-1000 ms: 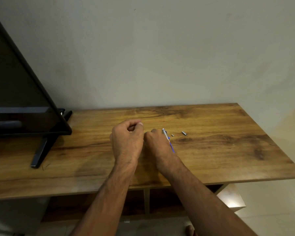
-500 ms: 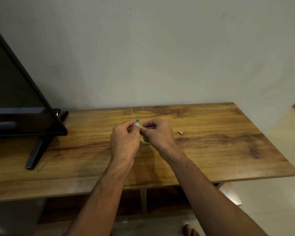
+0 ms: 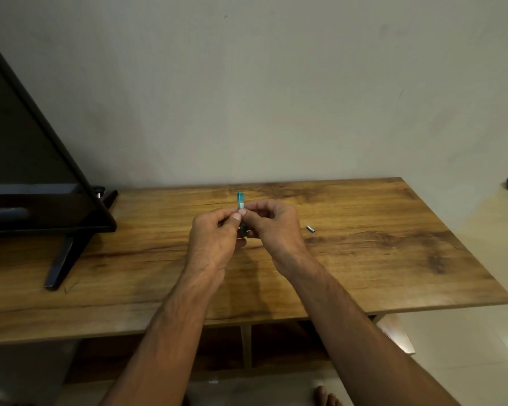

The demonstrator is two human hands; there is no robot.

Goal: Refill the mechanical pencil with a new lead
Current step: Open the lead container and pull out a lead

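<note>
The left hand (image 3: 214, 238) and right hand (image 3: 272, 224) pinch the lead case (image 3: 240, 200) upright between them, likely to open it.

At centre frame, pinching a teal lead tube (image 3: 240, 200) upright between the fingers (image 3: 235, 218) of left hand (image 3: 214, 238) and right hand (image 3: 273, 227), above the wooden tabletop (image 3: 393, 259); to the right, lying apart, a small silver cap (image 3: 311, 229); at far left, a black screen (image 3: 27, 171) on its stand
</note>
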